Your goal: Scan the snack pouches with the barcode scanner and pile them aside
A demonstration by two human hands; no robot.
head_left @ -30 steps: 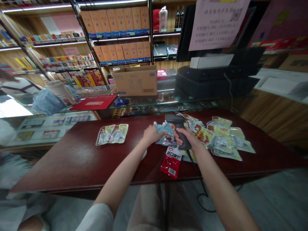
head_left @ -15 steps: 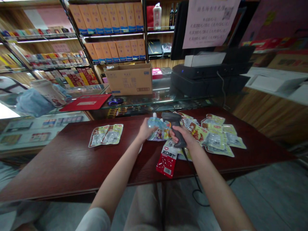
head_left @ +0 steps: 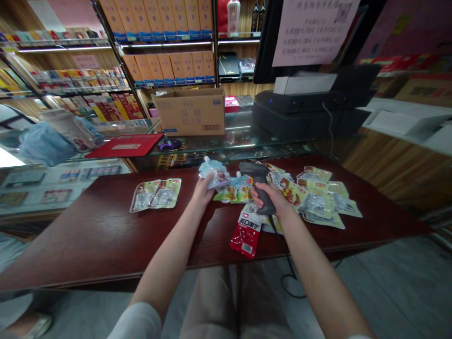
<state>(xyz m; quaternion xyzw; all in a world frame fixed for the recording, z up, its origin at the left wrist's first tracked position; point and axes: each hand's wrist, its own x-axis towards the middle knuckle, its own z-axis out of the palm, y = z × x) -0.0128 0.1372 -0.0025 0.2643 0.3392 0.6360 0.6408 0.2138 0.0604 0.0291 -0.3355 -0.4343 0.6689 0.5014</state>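
Observation:
My left hand [head_left: 204,190] is closed on a blue spouted pouch [head_left: 214,173] with a white cap, lifted a little over the table. My right hand [head_left: 267,197] grips a dark barcode scanner [head_left: 263,188] by its handle, and its head points left. Between the two hands lie green-and-blue spouted pouches [head_left: 235,192]. Below the scanner is a red snack packet [head_left: 244,235] with a barcode near its lower end. Several yellow-green snack packets [head_left: 318,205] are heaped to the right of my right hand. Two similar packets [head_left: 156,194] lie at the left.
The dark red table [head_left: 116,240] spans the front. Behind it, a glass counter carries a cardboard box [head_left: 190,113], a red folder [head_left: 125,145], a purple mouse [head_left: 170,144] and a black cash register [head_left: 303,117]. The scanner's cable [head_left: 287,256] hangs over the front edge.
My left hand has moved left with the blue pouch, uncovering the green-and-blue pouches on the table. My right hand and the scanner have stayed nearly in place. The view has tilted slightly.

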